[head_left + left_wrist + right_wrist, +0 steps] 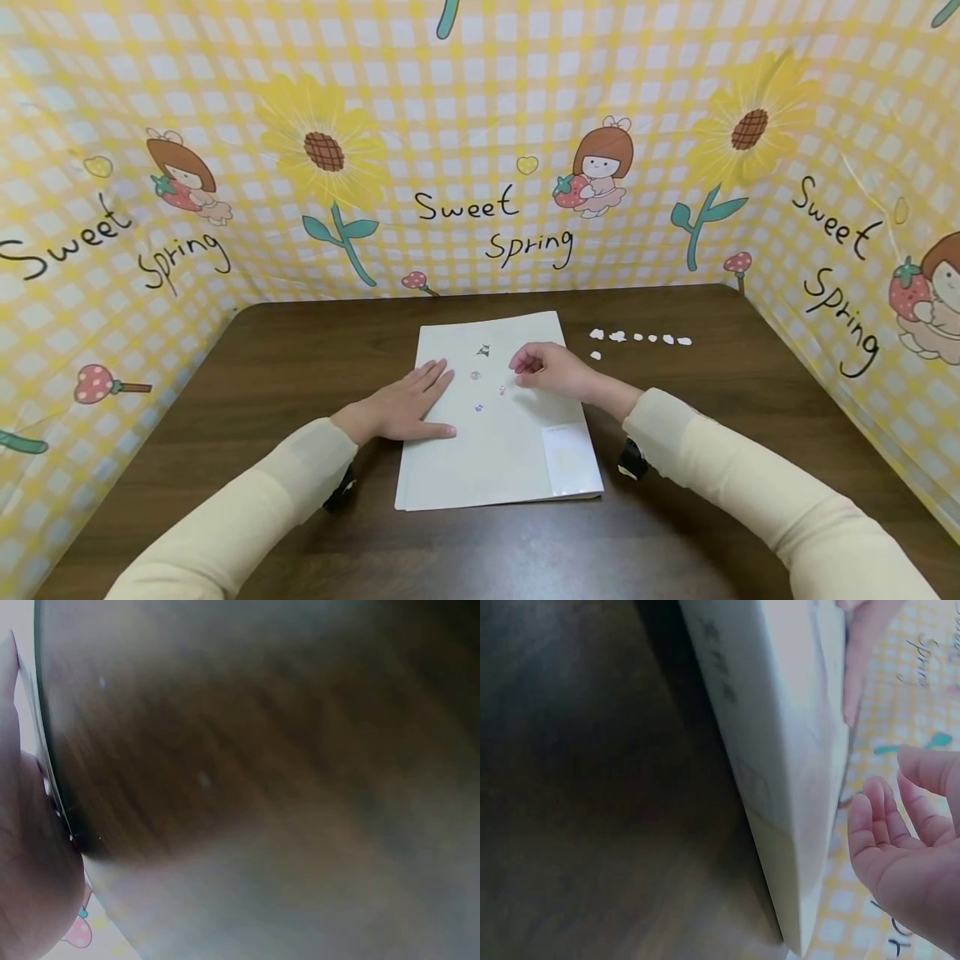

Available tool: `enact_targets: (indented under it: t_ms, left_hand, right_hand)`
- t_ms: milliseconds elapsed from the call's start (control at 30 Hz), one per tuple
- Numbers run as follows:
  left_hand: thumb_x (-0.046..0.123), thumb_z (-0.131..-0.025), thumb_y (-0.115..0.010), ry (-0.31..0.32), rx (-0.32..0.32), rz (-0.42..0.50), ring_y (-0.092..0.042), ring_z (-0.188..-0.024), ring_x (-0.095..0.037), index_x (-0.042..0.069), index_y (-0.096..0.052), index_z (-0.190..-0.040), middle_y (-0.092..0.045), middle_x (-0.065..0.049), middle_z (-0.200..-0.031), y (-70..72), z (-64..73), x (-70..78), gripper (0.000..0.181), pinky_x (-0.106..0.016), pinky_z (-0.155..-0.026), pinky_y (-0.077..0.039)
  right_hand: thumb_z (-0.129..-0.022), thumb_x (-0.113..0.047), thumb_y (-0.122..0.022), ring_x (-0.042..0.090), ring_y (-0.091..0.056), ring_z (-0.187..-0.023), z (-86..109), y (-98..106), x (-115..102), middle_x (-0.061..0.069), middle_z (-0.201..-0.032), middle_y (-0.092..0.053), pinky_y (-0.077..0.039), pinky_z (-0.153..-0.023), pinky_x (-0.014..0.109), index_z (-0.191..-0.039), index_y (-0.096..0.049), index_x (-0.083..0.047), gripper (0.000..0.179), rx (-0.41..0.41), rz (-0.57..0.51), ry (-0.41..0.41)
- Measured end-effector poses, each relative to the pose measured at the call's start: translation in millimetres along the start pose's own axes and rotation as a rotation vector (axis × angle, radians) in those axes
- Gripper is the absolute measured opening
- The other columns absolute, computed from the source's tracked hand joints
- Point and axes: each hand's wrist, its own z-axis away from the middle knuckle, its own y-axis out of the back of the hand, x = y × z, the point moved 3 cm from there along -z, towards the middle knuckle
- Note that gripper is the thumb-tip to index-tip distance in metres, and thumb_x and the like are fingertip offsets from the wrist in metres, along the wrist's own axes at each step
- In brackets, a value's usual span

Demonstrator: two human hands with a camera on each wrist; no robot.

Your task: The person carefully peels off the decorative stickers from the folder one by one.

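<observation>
**White book under your two hands, four small pictures on its cover**

The checked cloth (645, 50) makes a wall around your brown table (487, 554), from nine o'clock through twelve to three. In the middle of this table lies the thick white book (480, 471). Your left hand (408, 407) rests at its nine o'clock edge, fingers straight and slightly spread, thumb apart. Your right hand (553, 368) is between one and two o'clock of the book's middle; its fingers are loosely bent, with the thumb tip a little apart.

At the book's four o'clock corner there is a glossy pale patch (573, 462); whether it is a pocket or a label, I cannot tell. At two o'clock, beside the book, six white scraps (617, 337) make a row, and a single scrap (596, 356) lies just nearer to you.

The book bears a dark picture (483, 351) near twelve, a round pink picture (476, 376) at eleven, a purple picture (478, 408) at nine, and a reddish picture (502, 390) close to your right fingertips.
</observation>
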Motion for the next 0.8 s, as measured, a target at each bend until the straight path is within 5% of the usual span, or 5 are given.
enact_targets:
  t_ms: [800]
  left_hand:
    - [0.076,-0.087,-0.040,0.005,-0.012,0.010,0.000,-0.147,-0.030,0.006,-0.009,-0.156,0.000,-0.016,-0.161,8.6,5.0,8.5,0.104,-0.044,-0.116,-0.010]
  right_hand:
    - [-0.085,0.001,-0.072,0.013,-0.057,-0.083,-15.9,-25,3,0.003,-0.090,-0.064,-0.047,-0.080,0.026,-0.099,-0.066,-0.001,0.015,-0.126,0.181,0.029]
